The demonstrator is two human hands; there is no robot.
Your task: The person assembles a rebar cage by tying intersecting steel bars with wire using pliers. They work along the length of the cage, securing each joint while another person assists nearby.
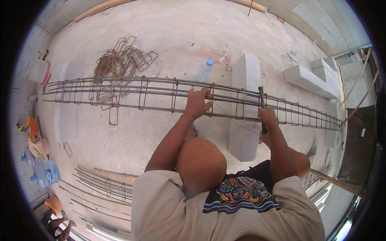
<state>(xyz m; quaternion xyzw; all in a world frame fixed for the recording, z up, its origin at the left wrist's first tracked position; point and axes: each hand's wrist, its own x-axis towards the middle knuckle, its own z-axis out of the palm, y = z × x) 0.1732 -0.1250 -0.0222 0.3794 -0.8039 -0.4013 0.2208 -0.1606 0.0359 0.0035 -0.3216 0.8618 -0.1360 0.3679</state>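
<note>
pale floor [169, 32] | white blocks [243, 140], stirrup heap [114, 63], bottle [205, 71] | on blocks: rebar cage [174, 90]

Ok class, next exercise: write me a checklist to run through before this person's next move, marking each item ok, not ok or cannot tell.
1. Bare left hand on the long, grey steel-bar cage: ok, touching it.
2. Bare right hand holding the dark, long-handled tool: ok.
3. White rectangular block beneath the cage, between the hands: ok.
4. Clear plastic bottle with blue cap off the cage: ok, beyond it.
5. Loose rust-brown wire stirrups well away from the cage: not ok, some overlap it in this view.
6. Joints tied tightly: cannot tell, too small.
</note>
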